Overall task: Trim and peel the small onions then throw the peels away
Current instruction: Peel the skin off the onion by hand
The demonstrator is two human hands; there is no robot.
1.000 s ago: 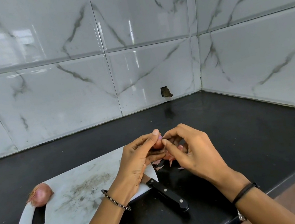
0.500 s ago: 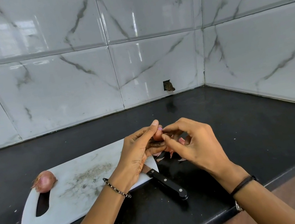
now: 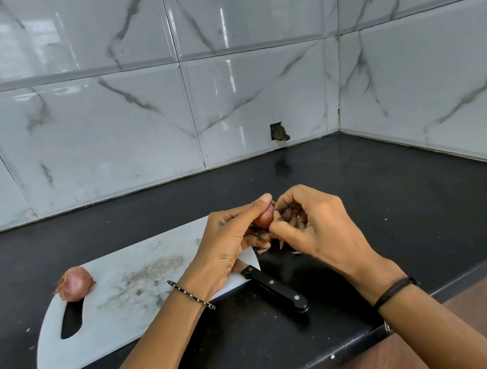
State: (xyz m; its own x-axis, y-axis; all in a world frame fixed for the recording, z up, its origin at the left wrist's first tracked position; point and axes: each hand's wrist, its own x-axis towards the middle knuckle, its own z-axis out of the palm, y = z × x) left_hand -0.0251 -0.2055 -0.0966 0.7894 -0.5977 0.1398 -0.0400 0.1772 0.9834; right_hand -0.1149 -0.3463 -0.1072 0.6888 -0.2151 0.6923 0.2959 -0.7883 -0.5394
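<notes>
grips the small onion (image 3: 264, 219) in the left hand (image 3: 230, 245), curled round the bulb to steady it. pinches at the same bulb with the right hand (image 3: 314, 227), fingertips closed on its near side, judged to be lifting skin; cannot tell how much skin is caught. holds both just above the right end of the cutting board (image 3: 133, 307), to drop loose peels (image 3: 281, 243) in one spot on the worktop (image 3: 402, 205) beside the board edge. leaves the knife (image 3: 275, 287) lying flat, blade on the board below the left wrist and handle toward the body, within reach for trimming. leaves a second onion (image 3: 74, 284), unpeeled, at the board's far left by the handle slot, well apart from the hands, judged queued. shows no bin for the peels.
</notes>
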